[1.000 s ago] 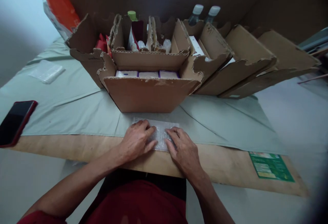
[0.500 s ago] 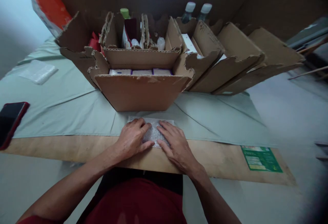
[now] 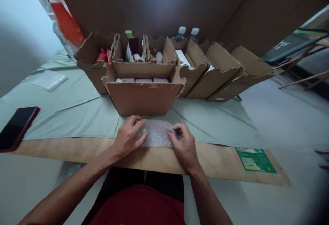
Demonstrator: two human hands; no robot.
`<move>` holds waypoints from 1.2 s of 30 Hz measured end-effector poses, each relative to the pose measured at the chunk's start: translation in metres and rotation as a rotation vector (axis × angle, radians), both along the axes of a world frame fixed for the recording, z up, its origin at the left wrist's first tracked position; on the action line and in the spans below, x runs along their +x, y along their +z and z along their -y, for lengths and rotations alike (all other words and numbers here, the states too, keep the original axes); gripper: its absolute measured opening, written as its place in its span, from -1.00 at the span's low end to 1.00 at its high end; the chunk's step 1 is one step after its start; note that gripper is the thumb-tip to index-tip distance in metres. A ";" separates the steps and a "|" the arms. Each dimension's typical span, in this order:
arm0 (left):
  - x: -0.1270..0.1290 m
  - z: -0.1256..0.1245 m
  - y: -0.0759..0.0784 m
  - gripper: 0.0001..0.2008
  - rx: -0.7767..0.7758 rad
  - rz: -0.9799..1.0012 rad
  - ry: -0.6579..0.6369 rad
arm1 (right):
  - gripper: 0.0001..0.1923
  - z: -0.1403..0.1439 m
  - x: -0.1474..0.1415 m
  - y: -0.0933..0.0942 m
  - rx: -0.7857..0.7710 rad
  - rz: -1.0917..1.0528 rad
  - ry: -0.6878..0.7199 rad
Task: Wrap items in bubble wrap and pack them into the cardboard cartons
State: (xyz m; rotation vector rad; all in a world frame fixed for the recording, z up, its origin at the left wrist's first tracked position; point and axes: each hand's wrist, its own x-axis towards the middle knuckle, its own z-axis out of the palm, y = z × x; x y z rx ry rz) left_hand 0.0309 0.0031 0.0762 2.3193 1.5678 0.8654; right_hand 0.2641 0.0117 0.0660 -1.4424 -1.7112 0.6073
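Across our desk [image 3: 77,149], draped in a pale green cloth [image 3: 72,111], open cardboard boxes [image 3: 144,98] line the far edge, while at the near edge our left hand [image 3: 127,137] and right hand [image 3: 183,146] pinch a bubble-wrap bundle [image 3: 156,134] between them.

ahead: the open cardboard box [image 3: 144,98] stood just beyond the bubble wrap [image 3: 156,134], blocking a straight forward reach.
behind it: more cardboard boxes [image 3: 218,72] fanned right, closing off the back.
left: bare green cloth [image 3: 69,111] lay open as far as the phone [image 3: 16,127] at the edge.
right: cloth and wooden table edge [image 3: 221,165] lay free up to the green sticker [image 3: 255,160].
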 end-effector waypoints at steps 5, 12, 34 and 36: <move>-0.008 -0.017 0.015 -0.50 -0.156 0.068 -0.130 | -0.88 0.020 0.000 0.012 0.187 -0.086 0.039; -0.032 -0.002 0.021 -0.82 -0.652 0.381 -0.115 | -0.88 0.029 0.020 0.015 0.152 -0.114 0.029; -0.070 -0.022 0.126 -0.82 -0.142 1.065 0.114 | -0.53 -0.050 -0.016 0.145 0.144 -0.467 0.337; -0.069 -0.032 0.139 -0.83 -0.195 1.118 0.125 | -0.36 -0.059 -0.018 0.159 0.180 -0.437 0.316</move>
